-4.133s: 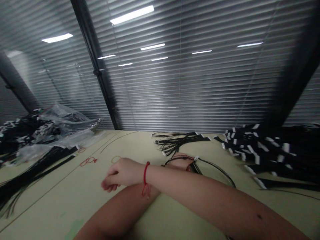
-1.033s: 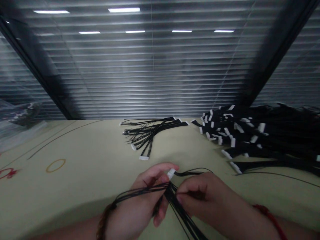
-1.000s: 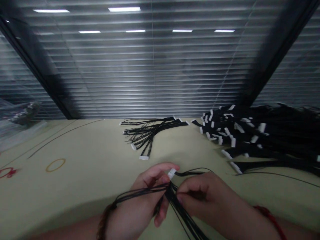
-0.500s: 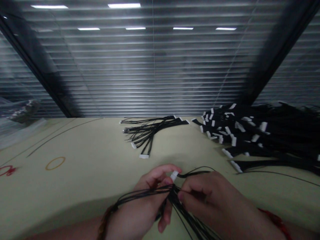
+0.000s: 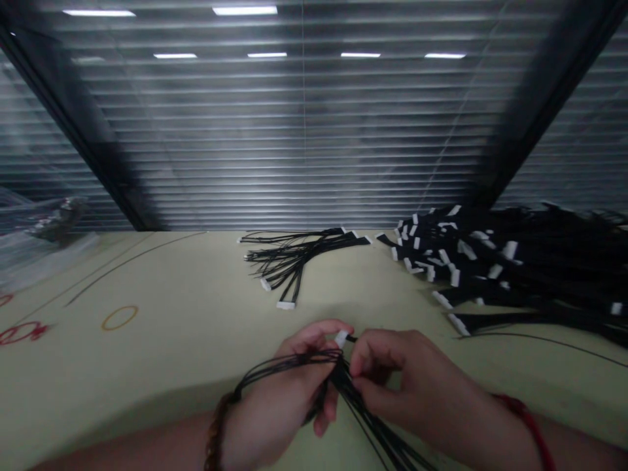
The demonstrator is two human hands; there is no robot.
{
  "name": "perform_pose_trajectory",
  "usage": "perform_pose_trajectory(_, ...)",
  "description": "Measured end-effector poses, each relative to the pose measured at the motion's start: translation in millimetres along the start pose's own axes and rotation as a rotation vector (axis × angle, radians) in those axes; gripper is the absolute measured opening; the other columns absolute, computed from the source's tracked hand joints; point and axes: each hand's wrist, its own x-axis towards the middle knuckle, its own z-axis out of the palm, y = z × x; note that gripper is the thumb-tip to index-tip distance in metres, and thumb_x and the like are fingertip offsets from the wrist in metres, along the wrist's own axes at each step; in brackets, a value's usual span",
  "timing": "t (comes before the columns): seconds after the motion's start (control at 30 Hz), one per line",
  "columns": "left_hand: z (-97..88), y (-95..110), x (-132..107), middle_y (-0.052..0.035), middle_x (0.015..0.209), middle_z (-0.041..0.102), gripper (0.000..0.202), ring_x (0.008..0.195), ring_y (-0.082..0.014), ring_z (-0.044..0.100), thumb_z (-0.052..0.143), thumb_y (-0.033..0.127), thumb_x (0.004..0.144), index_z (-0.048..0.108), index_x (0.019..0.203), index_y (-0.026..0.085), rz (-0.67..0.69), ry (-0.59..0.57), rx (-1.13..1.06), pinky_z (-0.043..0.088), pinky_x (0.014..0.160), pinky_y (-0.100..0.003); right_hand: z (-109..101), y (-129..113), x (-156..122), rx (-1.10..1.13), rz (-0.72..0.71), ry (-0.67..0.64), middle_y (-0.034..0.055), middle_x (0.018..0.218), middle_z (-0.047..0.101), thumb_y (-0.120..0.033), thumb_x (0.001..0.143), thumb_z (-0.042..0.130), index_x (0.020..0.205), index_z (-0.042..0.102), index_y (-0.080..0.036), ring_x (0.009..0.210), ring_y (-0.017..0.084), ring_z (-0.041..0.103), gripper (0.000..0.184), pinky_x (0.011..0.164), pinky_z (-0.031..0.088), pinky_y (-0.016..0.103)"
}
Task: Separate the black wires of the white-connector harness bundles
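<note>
Both hands meet low in the middle of the view over a pale green table [image 5: 186,353]. My left hand [image 5: 284,399] is closed around a bundle of thin black wires [image 5: 294,361], with a white connector [image 5: 341,338] pinched at its fingertips. My right hand [image 5: 392,386] is closed in a pinch on the same wires just right of the connector. The wires cross between the hands and run down toward the bottom edge. A dark beaded bracelet sits on my left wrist, a red string on my right.
A small fan of black wires with white connectors [image 5: 294,258] lies beyond the hands. A large heap of the same cables [image 5: 515,268] fills the right side. Orange and red rubber bands [image 5: 119,318] lie at left. Clear plastic bags [image 5: 34,242] sit far left. Blinds behind.
Four seconds ago my arms were crossed, the right hand reaching left. Since then both hands came together on the wires. In the last second my right fingers shifted closer to the connector.
</note>
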Motion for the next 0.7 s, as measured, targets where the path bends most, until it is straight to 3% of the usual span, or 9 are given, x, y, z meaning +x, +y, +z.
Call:
perform_pose_trajectory(0.33, -0.1, -0.6, 1.3, 0.0038, 0.052, 0.054, 0.027, 0.03, -0.0042, 0.04, 0.057, 0.022, 0.075, 0.059, 0.101, 0.015, -0.002, -0.026, -0.026, 0.033, 0.028, -0.012, -0.5, -5.2, 0.2, 0.073, 0.002, -0.04, -0.0038, 0.061, 0.059, -0.007, 0.072, 0.047, 0.071, 0.056, -0.016, 0.054, 0.007, 0.051, 0.013, 0.051, 0.039, 0.015)
perform_pose_trajectory(0.7, 2.8, 1.2, -0.3, 0.0033, 0.05, 0.054, 0.028, 0.031, -0.0044, 0.04, 0.057, 0.025, 0.075, 0.057, 0.101, 0.014, 0.002, 0.01, 0.016, 0.032, 0.028, -0.012, -1.4, -9.6, -8.9, -0.178, -0.035, 0.075, -0.0021, 0.069, 0.06, -0.007, 0.071, 0.051, 0.074, 0.056, -0.02, 0.065, 0.013, 0.056, 0.015, 0.059, 0.043, 0.024)
